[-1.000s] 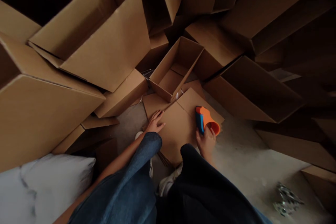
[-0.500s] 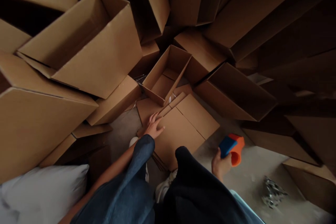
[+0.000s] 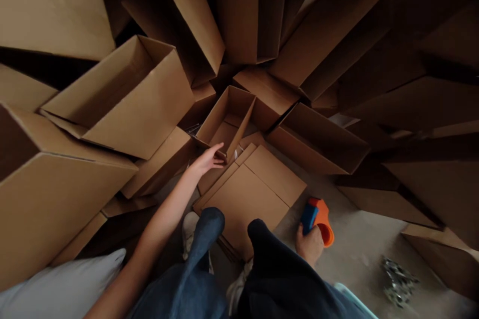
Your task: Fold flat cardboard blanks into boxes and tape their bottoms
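Observation:
My left hand point(image 3: 209, 159) is stretched forward with its fingers apart, at the near corner of a small open cardboard box point(image 3: 245, 127). Whether the fingertips touch the box wall I cannot tell. Below that box lies a stack of flattened cardboard boxes point(image 3: 247, 194), just in front of my knees. My right hand point(image 3: 310, 245) is closed around an orange and blue tape dispenser point(image 3: 316, 219), held low to the right of the stack.
Open cardboard boxes point(image 3: 138, 109) are piled at the left, with another open box point(image 3: 318, 139) to the right. A grey-white cushion-like bundle point(image 3: 71, 284) is at lower left. On the concrete floor point(image 3: 348, 239) lies a small heap of shiny bits point(image 3: 398, 281).
My left hand has moved forward off the flattened stack to the small open box. The tape dispenser has shifted slightly and turned in my right hand. The view has tilted up a little.

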Tool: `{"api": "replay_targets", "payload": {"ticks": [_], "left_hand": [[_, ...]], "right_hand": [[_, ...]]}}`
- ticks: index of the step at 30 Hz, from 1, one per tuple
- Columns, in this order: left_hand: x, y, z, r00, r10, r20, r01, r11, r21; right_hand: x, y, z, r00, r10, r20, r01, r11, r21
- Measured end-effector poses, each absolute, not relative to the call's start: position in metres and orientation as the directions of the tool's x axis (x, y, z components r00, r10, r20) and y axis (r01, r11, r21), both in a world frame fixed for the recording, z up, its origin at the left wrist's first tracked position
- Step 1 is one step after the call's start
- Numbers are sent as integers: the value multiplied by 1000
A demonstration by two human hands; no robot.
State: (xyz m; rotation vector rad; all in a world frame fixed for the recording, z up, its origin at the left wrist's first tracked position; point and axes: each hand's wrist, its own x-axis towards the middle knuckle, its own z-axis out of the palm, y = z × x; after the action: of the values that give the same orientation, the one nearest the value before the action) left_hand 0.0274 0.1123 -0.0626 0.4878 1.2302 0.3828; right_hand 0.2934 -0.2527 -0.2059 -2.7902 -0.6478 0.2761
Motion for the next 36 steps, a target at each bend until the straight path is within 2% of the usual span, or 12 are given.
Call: {"api": "replay_targets", "payload": {"ticks": [4, 10, 13, 16, 19, 22, 25, 29, 32, 34, 36], "left_hand": [[32, 110, -49, 245, 566, -787, -43, 817, 574], [-12, 82, -8, 246, 662, -708, -161, 749, 643], [-28, 75, 20, 284, 680, -675, -91, 720, 687], [-23, 84, 52, 291, 690, -663, 93, 669, 737], [9, 108, 85, 304, 733, -608, 169, 587, 792], [63, 132, 112, 437, 695, -571, 210, 538, 816], [126, 143, 125, 622, 543, -564, 337, 465, 819], [200, 141, 121, 672, 472, -571, 464, 334, 821], [235, 140, 111, 709, 426, -562, 398, 416, 817], [243, 141, 99, 775, 434, -459, 225, 490, 842], [240, 140, 79, 763, 531, -369, 80, 490, 868]], "right_hand": [[292, -252, -206, 887, 450, -107, 395, -857, -330], [291, -250, -207, 902, 422, -87, 353, -839, -414], [290, -248, -206, 918, 389, -78, 313, -831, -460], [289, -246, -202, 927, 368, -71, 282, -811, -512], [289, -246, -198, 929, 364, -60, 273, -788, -552], [289, -246, -199, 925, 375, -54, 281, -773, -569], [289, -246, -201, 917, 397, -42, 306, -765, -567], [288, -245, -200, 907, 420, -22, 343, -768, -541], [287, -246, -196, 902, 430, -22, 358, -777, -518], [287, -246, -196, 896, 443, -30, 368, -780, -507], [288, -245, -198, 897, 442, -33, 368, -784, -500]]}}
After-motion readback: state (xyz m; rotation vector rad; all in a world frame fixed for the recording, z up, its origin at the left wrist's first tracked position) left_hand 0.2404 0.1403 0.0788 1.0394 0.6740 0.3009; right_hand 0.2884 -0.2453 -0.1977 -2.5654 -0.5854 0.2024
